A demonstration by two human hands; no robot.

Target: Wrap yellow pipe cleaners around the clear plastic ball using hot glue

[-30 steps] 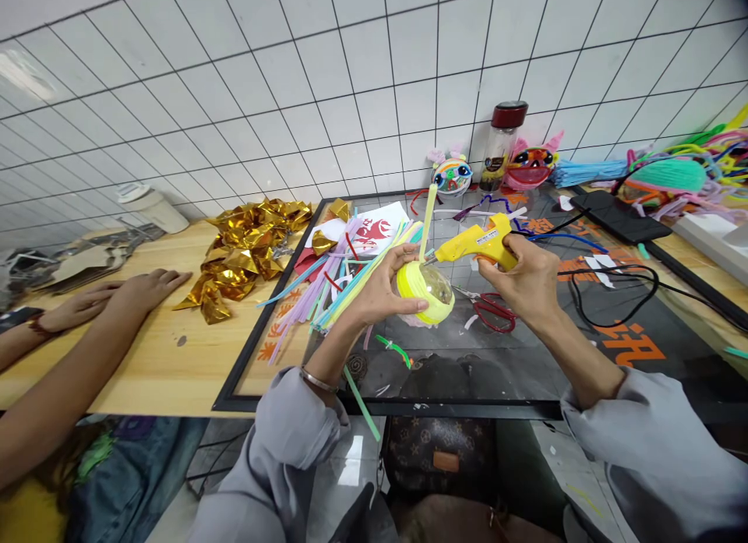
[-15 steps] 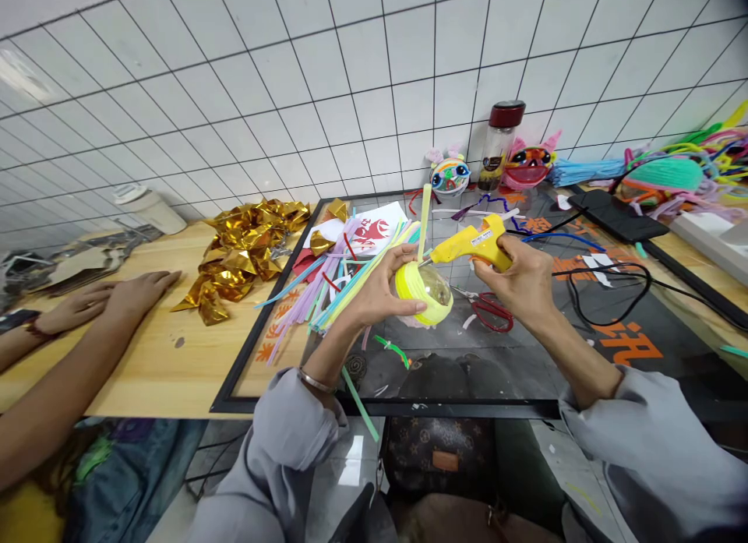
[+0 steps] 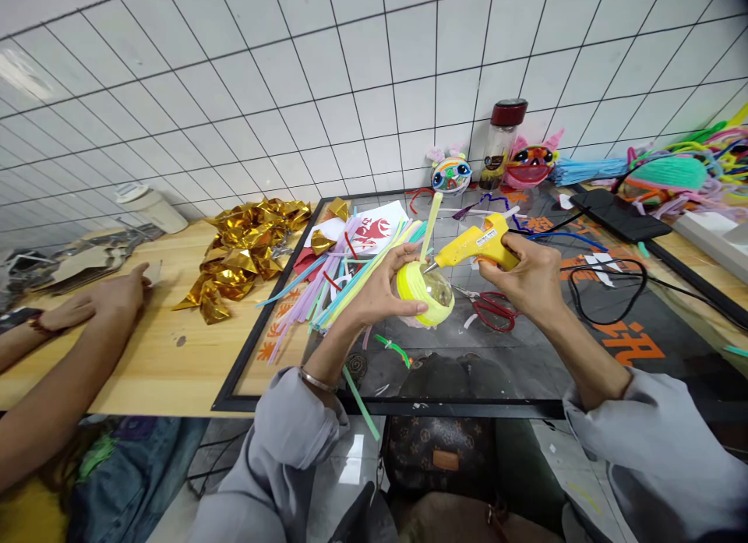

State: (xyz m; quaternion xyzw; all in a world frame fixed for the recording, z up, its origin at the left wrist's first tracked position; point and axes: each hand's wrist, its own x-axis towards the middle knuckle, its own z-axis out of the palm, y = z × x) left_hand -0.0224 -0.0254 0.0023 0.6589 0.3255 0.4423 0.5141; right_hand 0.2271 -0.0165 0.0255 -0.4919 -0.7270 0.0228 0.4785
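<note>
My left hand (image 3: pixel 390 287) grips a clear plastic ball (image 3: pixel 439 287) whose side is wrapped in rows of yellow pipe cleaner (image 3: pixel 416 292). A loose yellow end (image 3: pixel 431 225) of the strip sticks up from the wrapped part. In my right hand (image 3: pixel 526 272) is a yellow hot glue gun (image 3: pixel 476 243), its metal nozzle pointing down to the ball's upper edge beside the strip. Whether the nozzle touches the ball I cannot tell. Red-handled scissors (image 3: pixel 494 311) lie on the dark mat behind and below the gun.
Pastel pipe cleaners (image 3: pixel 327 282) lie left of the ball, with crumpled gold foil (image 3: pixel 245 247) beyond. A co-worker's hands (image 3: pixel 111 297) rest at far left. Two decorated balls and a bottle (image 3: pixel 501 142) stand by the wall. A black cable (image 3: pixel 608 321) loops at right.
The glue gun and my right hand have shifted slightly right and down. The loose yellow end now leans further right. The co-worker's hand has drawn left, fingers raised.
</note>
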